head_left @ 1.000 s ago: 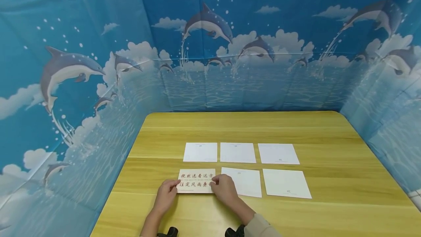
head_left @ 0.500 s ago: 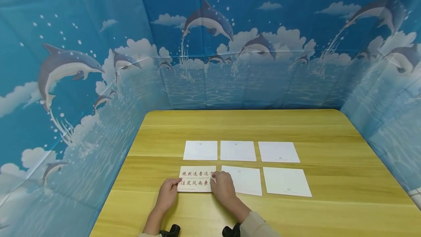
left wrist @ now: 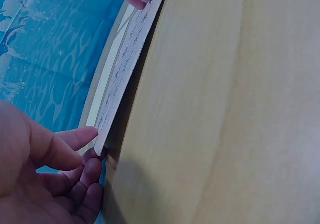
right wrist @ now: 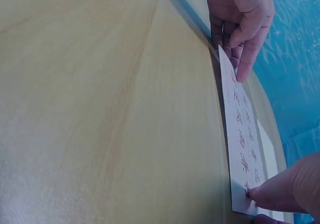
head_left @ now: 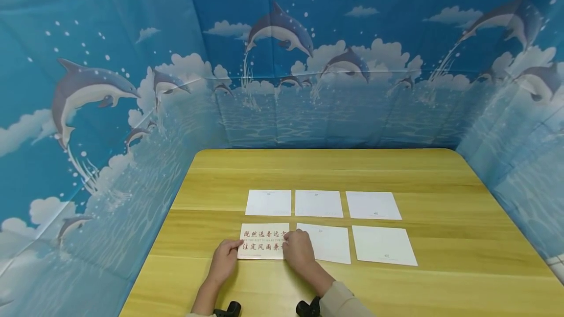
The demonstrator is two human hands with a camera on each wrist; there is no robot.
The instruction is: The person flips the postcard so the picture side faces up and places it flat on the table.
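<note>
One red-lettered card (head_left: pixel 263 240) is being held just left of two white cards (head_left: pixel 385 245), so yeah, left hand (head_left: pixel 223 260) is pinching its left end, right hand (head_left: pixel 301 252) is pinching the other.

The head view is evenly lit, the wrist views hazier, glare paling the tabletop (right wrist: pixel 55 174).

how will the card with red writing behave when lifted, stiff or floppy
The card with red writing is probably fairly stiff: it looks straight, without obvious sag, between the left hand and right hand. Its thin edge suggests little weight. Being flat, it seems unlikely to roll.
</note>
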